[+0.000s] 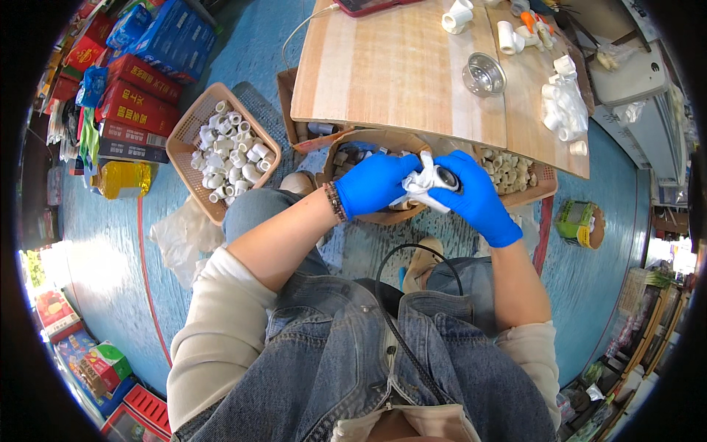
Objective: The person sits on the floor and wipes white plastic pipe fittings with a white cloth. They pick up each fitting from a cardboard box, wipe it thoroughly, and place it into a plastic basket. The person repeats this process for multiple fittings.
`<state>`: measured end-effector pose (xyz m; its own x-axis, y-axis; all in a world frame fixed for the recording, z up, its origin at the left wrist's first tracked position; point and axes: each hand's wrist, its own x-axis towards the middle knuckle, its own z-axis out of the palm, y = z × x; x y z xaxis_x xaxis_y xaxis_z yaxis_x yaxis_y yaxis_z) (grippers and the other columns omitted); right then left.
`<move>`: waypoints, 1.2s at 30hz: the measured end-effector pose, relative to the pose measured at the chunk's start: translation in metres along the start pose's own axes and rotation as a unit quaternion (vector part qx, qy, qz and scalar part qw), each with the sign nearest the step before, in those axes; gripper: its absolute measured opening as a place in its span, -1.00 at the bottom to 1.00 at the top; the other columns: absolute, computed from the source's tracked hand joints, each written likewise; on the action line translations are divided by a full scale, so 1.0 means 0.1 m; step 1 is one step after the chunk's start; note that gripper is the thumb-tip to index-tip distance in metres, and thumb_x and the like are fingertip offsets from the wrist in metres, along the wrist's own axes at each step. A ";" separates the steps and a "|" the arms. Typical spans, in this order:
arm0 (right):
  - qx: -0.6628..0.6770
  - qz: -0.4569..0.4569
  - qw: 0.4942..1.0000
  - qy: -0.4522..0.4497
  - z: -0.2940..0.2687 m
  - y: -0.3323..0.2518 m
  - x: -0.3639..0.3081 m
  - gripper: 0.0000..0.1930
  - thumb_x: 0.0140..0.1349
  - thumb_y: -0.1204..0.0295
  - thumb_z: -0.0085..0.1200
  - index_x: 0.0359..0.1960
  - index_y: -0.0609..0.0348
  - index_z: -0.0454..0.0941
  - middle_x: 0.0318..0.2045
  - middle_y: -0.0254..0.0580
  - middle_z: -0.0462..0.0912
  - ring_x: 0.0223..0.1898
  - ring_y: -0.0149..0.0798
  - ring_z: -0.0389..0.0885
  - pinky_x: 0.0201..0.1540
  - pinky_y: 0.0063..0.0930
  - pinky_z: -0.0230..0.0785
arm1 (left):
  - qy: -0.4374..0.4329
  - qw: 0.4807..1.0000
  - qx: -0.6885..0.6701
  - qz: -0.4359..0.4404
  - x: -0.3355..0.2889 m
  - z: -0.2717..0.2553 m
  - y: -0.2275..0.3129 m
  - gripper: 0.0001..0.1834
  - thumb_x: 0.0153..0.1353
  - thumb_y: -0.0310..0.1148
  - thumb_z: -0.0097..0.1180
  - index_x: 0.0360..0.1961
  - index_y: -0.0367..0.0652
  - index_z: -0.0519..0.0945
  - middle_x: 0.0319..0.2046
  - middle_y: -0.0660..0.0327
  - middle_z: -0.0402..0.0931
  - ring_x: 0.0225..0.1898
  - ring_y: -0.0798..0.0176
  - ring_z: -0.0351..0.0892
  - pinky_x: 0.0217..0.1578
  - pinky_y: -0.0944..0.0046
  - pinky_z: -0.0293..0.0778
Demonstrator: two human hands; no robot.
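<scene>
Pipe fitting, white, one; dark round mouth at its right; held in the air just off the table's near edge, above a cardboard box. Wrapping, white, thin, crumpled, one; gathered about the fitting's left side, a twist standing up at the far end; film or cloth, cannot be told. Left hand, blue-gloved; fingers bunched at the wrapping's left edge, fingertips partly hidden. Right hand, blue-gloved; curled around the fitting, gripping it. Condition, as judged: this piece is midway, its wrapping loose and both hands engaged; whether the covering is going on or coming off, not determinable. Loose fittings, white, many; in a tan basket to the left, seemingly left to handle. Further fittings, cream, many; in a second basket beneath the table's right side, status unclear. Fitting cluster, white, heaped at the table's right edge, apparently under clear film, perhaps done. Table, pale wood; also bears a metal bowl, right of centre. Finished count: cannot be told.
</scene>
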<state>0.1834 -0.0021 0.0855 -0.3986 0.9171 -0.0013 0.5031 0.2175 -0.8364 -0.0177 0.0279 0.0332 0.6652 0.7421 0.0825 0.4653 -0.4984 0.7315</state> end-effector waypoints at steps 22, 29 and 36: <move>0.331 0.282 0.900 0.030 0.03 0.19 0.06 -0.64 0.20 0.20 0.01 -0.15 0.25 0.50 -0.26 -0.28 0.55 -0.25 -0.45 0.48 -0.17 -0.56 0.34 | 0.086 0.991 0.038 0.093 0.04 0.06 -0.02 -0.84 0.04 -0.38 0.05 -0.31 -0.15 0.48 -0.43 0.03 0.53 -0.40 0.00 0.56 -0.42 0.16 0.48; 0.342 0.180 0.922 0.036 -0.05 0.02 0.07 -0.55 0.20 0.29 0.01 0.07 0.28 0.31 -0.11 -0.20 0.48 -0.13 -0.39 0.45 -0.10 -0.51 0.34 | 0.238 0.966 -0.100 0.029 0.08 -0.02 0.00 -0.70 0.02 -0.50 0.08 -0.15 -0.17 0.46 -0.34 -0.02 0.53 -0.31 -0.03 0.55 -0.35 0.20 0.47; 0.094 0.021 0.987 0.126 -0.13 -0.05 0.10 -0.55 0.03 0.54 0.13 0.02 0.11 0.42 -0.11 -0.22 0.45 -0.11 -0.31 0.45 -0.06 -0.49 0.31 | 0.266 0.883 -0.380 -0.071 0.04 -0.16 -0.01 -0.75 0.11 -0.50 -0.01 -0.15 -0.27 0.47 -0.37 0.20 0.54 -0.33 0.31 0.52 -0.32 0.33 0.43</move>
<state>0.1864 0.0105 0.0966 -0.1646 0.9832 0.0794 0.3533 0.1340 -0.9259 -0.0246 0.0387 0.0432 0.1688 0.9793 0.1114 -0.1389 -0.0883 0.9864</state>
